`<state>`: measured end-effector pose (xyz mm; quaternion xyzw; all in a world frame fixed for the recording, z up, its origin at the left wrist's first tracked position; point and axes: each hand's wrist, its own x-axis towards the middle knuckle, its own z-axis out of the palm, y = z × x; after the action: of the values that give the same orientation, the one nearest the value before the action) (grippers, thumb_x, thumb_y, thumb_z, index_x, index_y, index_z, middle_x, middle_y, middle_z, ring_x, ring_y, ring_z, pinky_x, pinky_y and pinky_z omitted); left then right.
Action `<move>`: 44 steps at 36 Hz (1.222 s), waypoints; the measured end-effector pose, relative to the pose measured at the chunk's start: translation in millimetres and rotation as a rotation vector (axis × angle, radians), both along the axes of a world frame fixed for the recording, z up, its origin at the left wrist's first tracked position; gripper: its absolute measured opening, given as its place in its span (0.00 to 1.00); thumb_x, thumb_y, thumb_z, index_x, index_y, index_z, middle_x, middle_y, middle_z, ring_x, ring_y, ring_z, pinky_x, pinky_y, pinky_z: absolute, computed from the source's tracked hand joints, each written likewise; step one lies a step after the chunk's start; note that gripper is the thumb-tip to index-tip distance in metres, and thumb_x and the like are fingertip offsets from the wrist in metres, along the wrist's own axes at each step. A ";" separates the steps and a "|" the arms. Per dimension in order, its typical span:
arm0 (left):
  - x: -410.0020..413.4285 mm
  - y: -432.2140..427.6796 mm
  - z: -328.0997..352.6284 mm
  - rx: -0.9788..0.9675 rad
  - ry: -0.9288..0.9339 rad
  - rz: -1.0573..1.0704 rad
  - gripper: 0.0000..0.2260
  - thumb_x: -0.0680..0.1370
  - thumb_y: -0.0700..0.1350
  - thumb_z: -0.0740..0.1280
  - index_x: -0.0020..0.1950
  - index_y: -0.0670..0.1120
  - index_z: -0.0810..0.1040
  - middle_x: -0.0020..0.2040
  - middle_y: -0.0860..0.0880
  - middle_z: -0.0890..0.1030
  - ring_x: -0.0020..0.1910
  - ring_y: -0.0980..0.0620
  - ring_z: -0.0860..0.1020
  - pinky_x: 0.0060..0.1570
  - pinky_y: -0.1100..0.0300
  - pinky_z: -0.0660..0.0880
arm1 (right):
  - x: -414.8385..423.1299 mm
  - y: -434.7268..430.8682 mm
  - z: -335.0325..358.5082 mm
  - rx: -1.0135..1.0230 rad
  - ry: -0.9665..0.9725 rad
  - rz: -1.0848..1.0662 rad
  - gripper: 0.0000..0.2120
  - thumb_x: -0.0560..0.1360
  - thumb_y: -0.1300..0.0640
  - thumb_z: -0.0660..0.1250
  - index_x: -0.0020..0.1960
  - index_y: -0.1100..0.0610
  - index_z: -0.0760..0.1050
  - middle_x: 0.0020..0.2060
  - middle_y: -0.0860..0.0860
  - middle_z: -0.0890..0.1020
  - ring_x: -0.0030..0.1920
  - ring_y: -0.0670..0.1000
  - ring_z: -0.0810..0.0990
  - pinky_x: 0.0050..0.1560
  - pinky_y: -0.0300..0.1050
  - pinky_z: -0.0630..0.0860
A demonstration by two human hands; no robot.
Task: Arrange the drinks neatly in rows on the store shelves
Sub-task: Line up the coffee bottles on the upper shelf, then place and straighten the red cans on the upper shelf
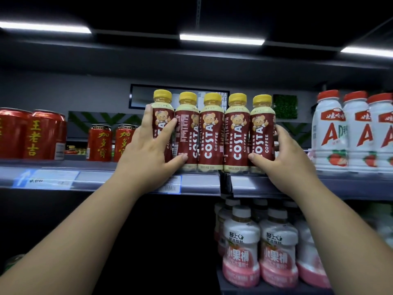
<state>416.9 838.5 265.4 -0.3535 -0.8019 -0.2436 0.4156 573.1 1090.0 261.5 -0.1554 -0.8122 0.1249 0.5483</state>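
- The left hand [148, 150] curls around the leftmost Costa bottle [162, 118]; the right hand [282, 154] curls around the rightmost Costa bottle [262, 128].
- Pressing inward from both ends probably tightens the five-bottle row along the shelf [202, 186] front.

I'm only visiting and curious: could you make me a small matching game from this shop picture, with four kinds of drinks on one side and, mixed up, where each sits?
Drinks
1. brown plastic coffee bottles with yellow caps
2. red metal cans with yellow writing
3. white plastic bottles with red caps
4. white-and-pink plastic bottles with white caps

Places
A. lower shelf, right side
B. upper shelf, far right
C. upper shelf, gripped between the left hand and right hand
D. upper shelf, left

Pairs: 1-C, 2-D, 3-B, 4-A
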 end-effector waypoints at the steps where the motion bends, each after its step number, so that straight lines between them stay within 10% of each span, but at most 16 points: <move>1: -0.5 0.2 -0.3 0.006 0.018 0.012 0.39 0.74 0.70 0.60 0.80 0.63 0.45 0.78 0.54 0.30 0.80 0.44 0.46 0.74 0.45 0.58 | -0.3 0.1 -0.1 0.004 -0.001 -0.009 0.41 0.70 0.38 0.71 0.77 0.44 0.56 0.68 0.47 0.74 0.65 0.53 0.73 0.60 0.56 0.74; 18: -5.5 -49.5 -26.5 -0.186 -0.030 0.007 0.37 0.77 0.70 0.55 0.80 0.61 0.43 0.82 0.48 0.40 0.80 0.47 0.44 0.77 0.48 0.49 | 15.3 -47.4 -22.8 0.176 -0.103 -0.099 0.43 0.75 0.36 0.66 0.81 0.44 0.48 0.82 0.51 0.46 0.80 0.53 0.43 0.78 0.58 0.44; 27: -14.4 -141.5 -48.7 -0.214 0.038 0.069 0.31 0.79 0.64 0.59 0.79 0.54 0.59 0.78 0.49 0.63 0.76 0.49 0.60 0.74 0.53 0.57 | 2.2 -147.1 -22.0 0.281 -0.221 0.174 0.34 0.75 0.40 0.64 0.79 0.45 0.60 0.78 0.47 0.60 0.77 0.49 0.56 0.76 0.51 0.52; 44: -37.2 -371.9 -75.4 -0.149 -0.149 0.142 0.29 0.77 0.60 0.66 0.77 0.56 0.63 0.73 0.54 0.70 0.70 0.52 0.69 0.68 0.54 0.68 | -87.5 -351.7 -54.4 0.110 -0.331 0.389 0.29 0.78 0.44 0.68 0.76 0.46 0.65 0.75 0.44 0.66 0.73 0.48 0.65 0.71 0.46 0.65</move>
<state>379.7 466.6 189.9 -0.3065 -0.8694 -0.1786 0.3438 485.6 738.3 207.1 0.0155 -0.9111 0.1563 0.3811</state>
